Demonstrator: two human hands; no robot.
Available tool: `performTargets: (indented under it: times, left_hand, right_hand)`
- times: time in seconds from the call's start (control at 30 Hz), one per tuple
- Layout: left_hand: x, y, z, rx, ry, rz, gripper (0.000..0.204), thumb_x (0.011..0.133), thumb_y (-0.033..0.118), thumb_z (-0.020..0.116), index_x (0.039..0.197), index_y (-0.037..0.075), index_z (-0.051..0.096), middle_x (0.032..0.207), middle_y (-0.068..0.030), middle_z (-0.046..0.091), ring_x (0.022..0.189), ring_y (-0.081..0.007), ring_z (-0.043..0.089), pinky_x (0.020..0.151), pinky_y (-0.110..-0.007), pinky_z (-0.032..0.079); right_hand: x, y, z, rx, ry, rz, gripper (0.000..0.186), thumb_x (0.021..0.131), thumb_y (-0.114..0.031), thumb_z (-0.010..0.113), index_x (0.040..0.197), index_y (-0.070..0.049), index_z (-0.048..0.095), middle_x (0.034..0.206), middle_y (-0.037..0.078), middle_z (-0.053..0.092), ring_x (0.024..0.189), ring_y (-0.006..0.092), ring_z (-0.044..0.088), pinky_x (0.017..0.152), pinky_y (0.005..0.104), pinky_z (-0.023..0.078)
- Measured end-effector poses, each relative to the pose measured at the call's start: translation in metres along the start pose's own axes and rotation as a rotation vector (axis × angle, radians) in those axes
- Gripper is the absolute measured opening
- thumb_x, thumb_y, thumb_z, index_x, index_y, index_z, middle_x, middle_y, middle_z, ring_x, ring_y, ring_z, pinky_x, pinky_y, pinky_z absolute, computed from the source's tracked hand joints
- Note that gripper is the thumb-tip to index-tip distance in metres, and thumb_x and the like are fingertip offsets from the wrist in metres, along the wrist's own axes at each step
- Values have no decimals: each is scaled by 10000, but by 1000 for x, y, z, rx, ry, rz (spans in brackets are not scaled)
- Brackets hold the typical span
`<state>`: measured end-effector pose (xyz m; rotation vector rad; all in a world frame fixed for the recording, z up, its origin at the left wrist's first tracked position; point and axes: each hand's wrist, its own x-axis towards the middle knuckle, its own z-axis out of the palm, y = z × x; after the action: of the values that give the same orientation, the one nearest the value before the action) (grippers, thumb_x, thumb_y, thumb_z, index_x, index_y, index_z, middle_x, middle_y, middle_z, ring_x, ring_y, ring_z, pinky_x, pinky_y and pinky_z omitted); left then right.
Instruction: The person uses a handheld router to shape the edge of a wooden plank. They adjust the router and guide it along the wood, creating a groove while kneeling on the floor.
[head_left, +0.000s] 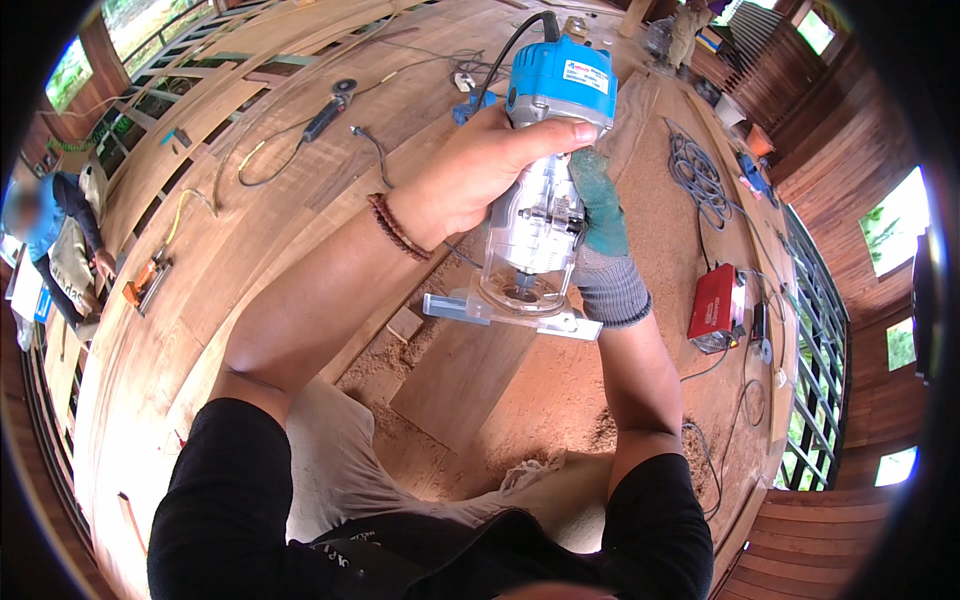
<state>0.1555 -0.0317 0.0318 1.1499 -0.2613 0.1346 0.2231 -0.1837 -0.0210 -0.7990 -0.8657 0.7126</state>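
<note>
One blue router [548,182] (clear plastic base [520,290]).

Attire comprises a black short-sleeved shirt [222,490], pale trousers [335,450], a brown left-wrist bracelet [392,230] and a green, grey-cuffed right-hand glove [603,235].

Window openings [897,225] are blown out by daylight; lower-left floorboards [115,490] are overexposed; outer edges are visibly bowed.

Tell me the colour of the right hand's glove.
The glove is green with a grey cuff, clearest in the head view.
</note>
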Motion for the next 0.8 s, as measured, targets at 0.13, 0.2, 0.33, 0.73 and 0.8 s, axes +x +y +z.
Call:
performTargets:
  times: [0.13, 0.2, 0.33, 0.73, 0.8]
  left_hand:
    - [1, -1, -2, -13, 0, 5, 381, 894, 288, 719, 1134, 13, 609, 964, -69, 684, 836, -138, 674, 745, -305, 573]
    - [2, 0, -4, -25, -9, 4, 392, 894, 306, 717, 1132, 14, 609, 963, -75, 684, 832, -146, 676, 745, -310, 574]
    - [6, 5, -10, -5, 22, 14, 416, 903, 350, 696, 1121, 6, 610, 962, -90, 687, 822, -157, 680, 743, -317, 575]
    - [1, 7, -10, 143, 152, 97, 389, 882, 292, 741, 1130, 17, 620, 934, -41, 674, 795, -110, 650, 693, -278, 540]
    - [1, 6, -10, 154, 146, 90, 395, 882, 292, 743, 1135, 14, 622, 946, -41, 673, 801, -109, 648, 696, -279, 539]
  right_hand:
    - [2, 1, -1, 68, 36, 35, 440, 1003, -252, 555, 1378, -43, 457, 1275, 100, 590, 1096, 194, 623, 937, 342, 546]
    - [3, 2, 0, 287, 69, 93, 456, 1000, -290, 567, 1376, -55, 461, 1272, 91, 591, 1101, 193, 618, 940, 348, 541]
    - [2, -1, 5, 199, 140, 136, 606, 958, -441, 605, 1393, -51, 443, 1251, 73, 593, 1104, 180, 603, 973, 349, 503]
    - [4, 0, 13, -347, 127, 45, 468, 895, -163, 675, 1306, 0, 519, 1090, 49, 654, 932, 134, 633, 826, 291, 530]
    - [3, -1, 18, -299, 117, 21, 479, 853, -158, 710, 1265, 20, 543, 1084, 66, 656, 962, 157, 639, 866, 317, 524]
